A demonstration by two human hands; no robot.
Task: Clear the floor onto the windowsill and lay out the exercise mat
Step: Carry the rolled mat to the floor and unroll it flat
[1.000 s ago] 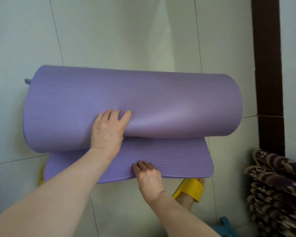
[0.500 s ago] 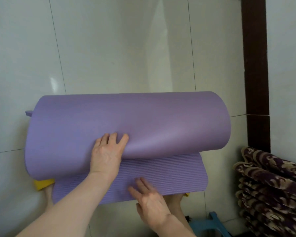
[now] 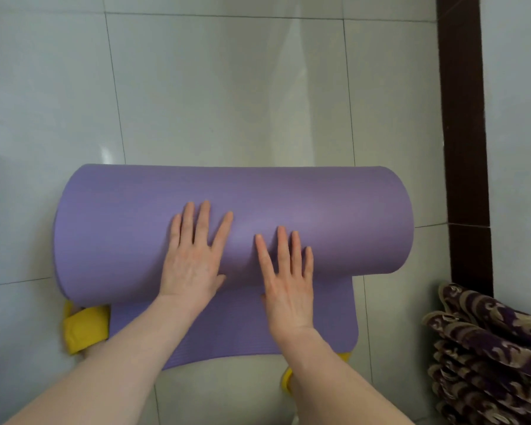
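A purple exercise mat (image 3: 334,216) lies mostly rolled across the pale tiled floor (image 3: 227,87), with a short unrolled flap reaching toward me. My left hand (image 3: 193,256) rests flat on the near side of the roll, fingers spread. Just to its right, my right hand (image 3: 285,277) also presses flat against the roll, its heel over the unrolled flap. Neither hand grips anything.
Yellow slippers (image 3: 85,329) poke out from under the flap's near corners. A dark brown door frame (image 3: 463,133) runs down the right side. Folded purple patterned fabric (image 3: 488,348) is stacked at the lower right. The floor beyond the roll is bare tile.
The roll has come down lower onto the floor. My right hand moved from the flap's edge up onto the roll, and my left hand flattened out on it.
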